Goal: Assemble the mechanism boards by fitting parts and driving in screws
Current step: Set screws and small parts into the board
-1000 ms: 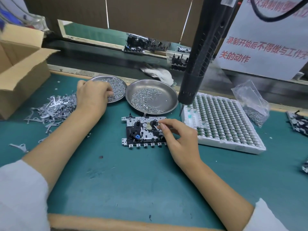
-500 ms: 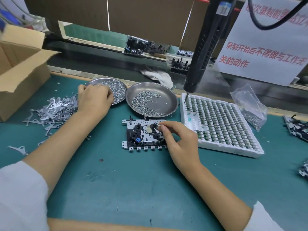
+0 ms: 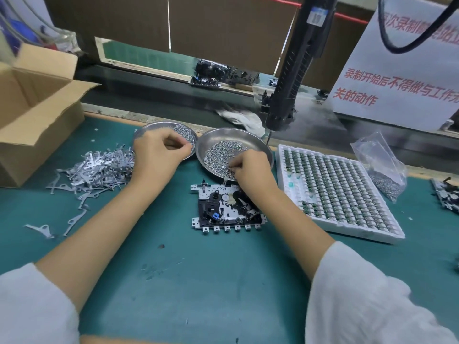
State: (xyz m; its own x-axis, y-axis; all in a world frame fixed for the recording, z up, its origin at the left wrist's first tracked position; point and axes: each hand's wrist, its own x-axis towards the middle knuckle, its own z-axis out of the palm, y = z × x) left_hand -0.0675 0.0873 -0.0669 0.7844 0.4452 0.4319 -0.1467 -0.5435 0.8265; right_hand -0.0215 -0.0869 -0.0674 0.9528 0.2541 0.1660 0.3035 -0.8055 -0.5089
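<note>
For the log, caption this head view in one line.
Right hand picks screws from the right dish, left hand over the left dish, mechanism board on the mat.

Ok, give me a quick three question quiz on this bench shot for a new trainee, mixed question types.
1. True or false: the right hand is reaching into the right dish of screws.
2. What lies on the mat directly nearer the person than that dish?
A. the cardboard box
B. the mechanism board
C. the plastic bag
3. Fill in: the loose metal brackets are heaped on the ____ side of the left hand.

Key: 1 true; 2 B; 3 left
</note>
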